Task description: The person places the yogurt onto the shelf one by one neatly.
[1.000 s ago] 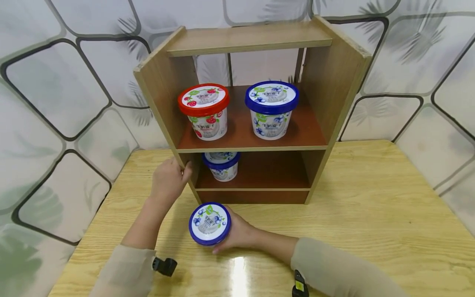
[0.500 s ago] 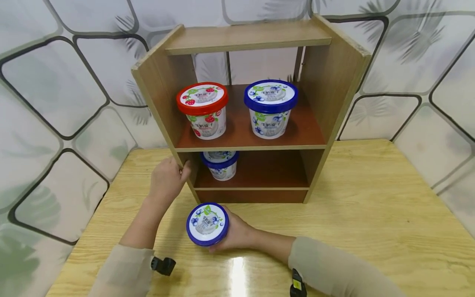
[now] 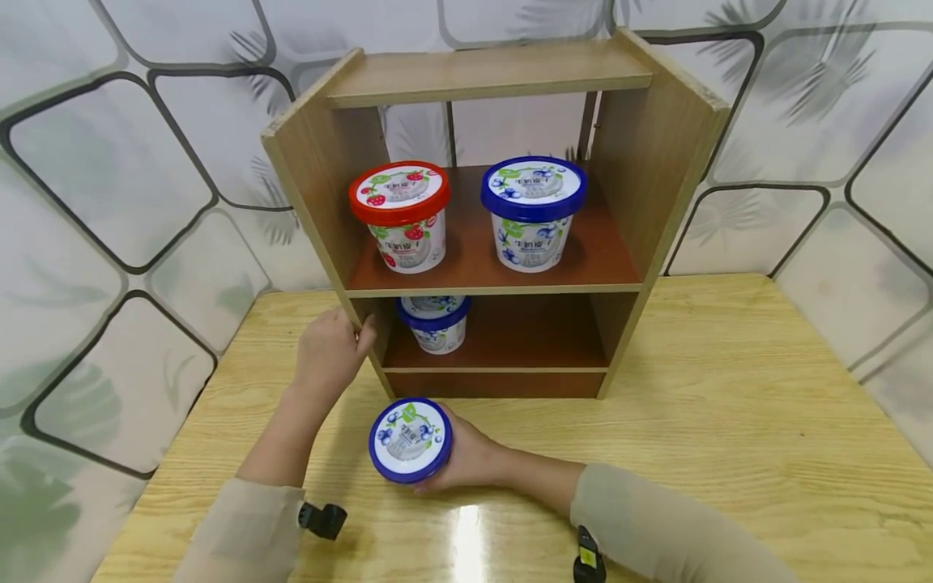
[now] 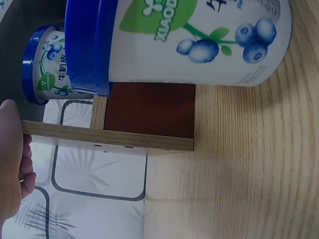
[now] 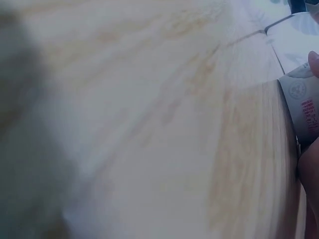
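Note:
My right hand [image 3: 472, 453] grips a white tub with a blue lid and blueberry print [image 3: 411, 441], in front of the shelf unit's lower left corner. In the left wrist view this tub [image 4: 199, 45] looms large, its base close over the tabletop. At the right edge of the right wrist view, fingers lie around the tub's pale side [image 5: 304, 102]. My left hand [image 3: 330, 352] holds the left side panel of the wooden shelf unit [image 3: 309, 190], thumb on the inner side and fingers outside. Another blue-lidded tub [image 3: 440, 334] stands at the left of the lower shelf, partly hidden by the shelf above.
On the upper shelf stand a red-lidded strawberry tub [image 3: 404, 219] at left and a blue-lidded tub [image 3: 532, 214] at right. The unit rests on a light wood table [image 3: 743, 421], with patterned cloth [image 3: 787, 146] behind. Bare lower shelf surface [image 3: 532, 332] lies right of its tub.

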Available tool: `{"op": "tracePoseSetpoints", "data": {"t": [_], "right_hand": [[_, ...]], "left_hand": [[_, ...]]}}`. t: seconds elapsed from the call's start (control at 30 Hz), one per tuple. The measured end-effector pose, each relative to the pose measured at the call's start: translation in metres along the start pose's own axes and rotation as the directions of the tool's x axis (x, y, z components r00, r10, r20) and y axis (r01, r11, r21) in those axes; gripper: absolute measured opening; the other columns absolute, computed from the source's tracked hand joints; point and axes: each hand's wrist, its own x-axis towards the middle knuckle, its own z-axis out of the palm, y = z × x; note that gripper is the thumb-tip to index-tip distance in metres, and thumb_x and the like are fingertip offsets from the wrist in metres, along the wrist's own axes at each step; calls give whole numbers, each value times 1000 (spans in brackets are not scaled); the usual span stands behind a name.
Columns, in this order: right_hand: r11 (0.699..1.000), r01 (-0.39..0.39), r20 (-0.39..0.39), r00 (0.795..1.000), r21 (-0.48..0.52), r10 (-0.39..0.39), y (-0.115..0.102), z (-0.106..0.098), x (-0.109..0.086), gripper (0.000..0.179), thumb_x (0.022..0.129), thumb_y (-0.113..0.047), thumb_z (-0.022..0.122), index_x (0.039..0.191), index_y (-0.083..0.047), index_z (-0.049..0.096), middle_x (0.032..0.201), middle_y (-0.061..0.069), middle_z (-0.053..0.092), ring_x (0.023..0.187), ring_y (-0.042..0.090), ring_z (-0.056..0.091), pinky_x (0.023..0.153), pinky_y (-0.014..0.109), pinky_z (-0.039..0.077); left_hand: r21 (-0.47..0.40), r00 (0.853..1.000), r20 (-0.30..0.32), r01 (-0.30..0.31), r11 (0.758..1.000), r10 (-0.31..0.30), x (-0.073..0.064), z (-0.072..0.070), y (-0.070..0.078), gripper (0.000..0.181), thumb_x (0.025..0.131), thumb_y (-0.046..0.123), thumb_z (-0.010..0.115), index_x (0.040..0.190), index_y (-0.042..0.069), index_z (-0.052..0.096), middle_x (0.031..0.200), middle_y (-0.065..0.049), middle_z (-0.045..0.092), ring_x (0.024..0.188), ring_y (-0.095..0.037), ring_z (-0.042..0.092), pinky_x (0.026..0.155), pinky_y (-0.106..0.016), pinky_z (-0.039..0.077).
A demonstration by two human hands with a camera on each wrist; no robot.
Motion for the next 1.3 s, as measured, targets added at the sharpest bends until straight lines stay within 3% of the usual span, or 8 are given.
{"op": "tracePoseSetpoints", "data": {"t": [0.43, 0.8, 1.3], "right_hand": [[999, -46, 32, 998, 21, 45, -1, -6, -9, 101, 53, -4, 89, 138, -10, 36, 128, 4, 56, 120, 13, 51, 106, 28, 34], [1000, -7, 73, 997, 24, 5, -3, -12, -14, 102, 55, -5, 89, 140, -11, 34, 130, 7, 55, 122, 14, 50, 107, 29, 33], [999, -22, 156, 988, 25, 18, -15, -31, -29, 103, 54, -2, 88, 140, -7, 32, 132, 9, 53, 125, 17, 48, 109, 31, 30]], "left_hand": [[-8, 999, 21, 30, 1000, -30, 1, -2, 2, 25, 85, 18, 57, 67, 5, 47, 53, -10, 47, 49, -31, 48, 44, -45, 39], [-12, 999, 16, 32, 999, -31, 1, -1, 2, 26, 85, 19, 57, 65, 6, 46, 53, -9, 46, 48, -31, 48, 43, -45, 38], [-13, 999, 32, 38, 999, -38, 2, -1, 1, 24, 85, 19, 57, 67, 6, 49, 54, -10, 48, 50, -32, 50, 44, -45, 39]]}}
